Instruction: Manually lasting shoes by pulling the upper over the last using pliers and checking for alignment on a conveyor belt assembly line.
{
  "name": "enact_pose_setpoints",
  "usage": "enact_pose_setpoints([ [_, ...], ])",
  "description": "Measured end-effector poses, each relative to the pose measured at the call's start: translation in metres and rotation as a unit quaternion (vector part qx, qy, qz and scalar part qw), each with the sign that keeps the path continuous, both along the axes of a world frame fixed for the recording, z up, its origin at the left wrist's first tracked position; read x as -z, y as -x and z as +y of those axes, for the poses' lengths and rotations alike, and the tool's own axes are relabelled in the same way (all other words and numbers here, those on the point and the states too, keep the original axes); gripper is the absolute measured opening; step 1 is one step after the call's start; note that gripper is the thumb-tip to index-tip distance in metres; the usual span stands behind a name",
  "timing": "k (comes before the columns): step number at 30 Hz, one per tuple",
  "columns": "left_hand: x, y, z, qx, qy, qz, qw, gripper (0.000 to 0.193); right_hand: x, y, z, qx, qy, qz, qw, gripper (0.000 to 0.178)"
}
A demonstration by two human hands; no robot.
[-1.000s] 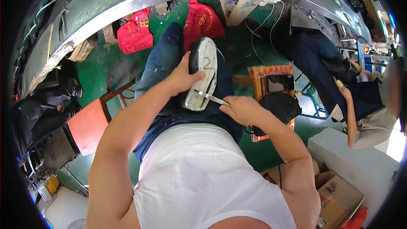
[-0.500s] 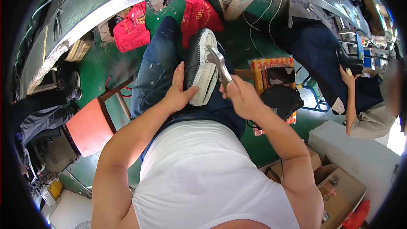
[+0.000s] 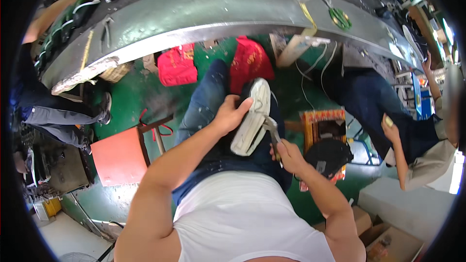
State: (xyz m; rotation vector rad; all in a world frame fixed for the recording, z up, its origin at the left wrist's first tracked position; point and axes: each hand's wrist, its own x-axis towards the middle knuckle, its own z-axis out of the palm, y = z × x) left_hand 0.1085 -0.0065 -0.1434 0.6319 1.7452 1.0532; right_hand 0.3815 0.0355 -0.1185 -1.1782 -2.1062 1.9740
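Observation:
A dark shoe lies bottom up across my lap, its pale sole facing me and a long gap along its lower right part. My left hand grips the shoe from the left, thumb pressed on the sole and fingers at its side. In my right hand are metal pincers, gripped by the handles. Their head is at the right edge of the sole, near mid-length; I cannot tell whether the jaws have hold of anything.
A metal-edged workbench runs across the front, with green-handled scissors on it. Red bags lie beneath. An orange-topped stool stands left; a black cap rests on a seat at right. Other people sit or stand on both sides.
The view has tilted toward the bench. My left hand has moved farther up the shoe, its thumb now on the sole. The pincers have shifted from the sole's upper part to its right edge.

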Motion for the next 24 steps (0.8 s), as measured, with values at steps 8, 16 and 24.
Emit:
enact_pose_setpoints([
  [8,-0.026,0.024,0.037,-0.001,-0.130,-0.257,0.958,0.060,0.022,-0.011,0.006,0.202,0.208,0.043,0.956,0.054],
  [16,-0.049,0.052,-0.056,0.158,-0.086,-0.307,0.935,0.109,0.026,-0.011,0.010,0.219,0.234,0.035,0.947,0.062],
  [24,0.002,-0.008,-0.065,0.066,0.016,0.042,0.997,0.100,-0.006,0.008,0.018,0.142,0.101,-0.003,0.985,0.027],
])
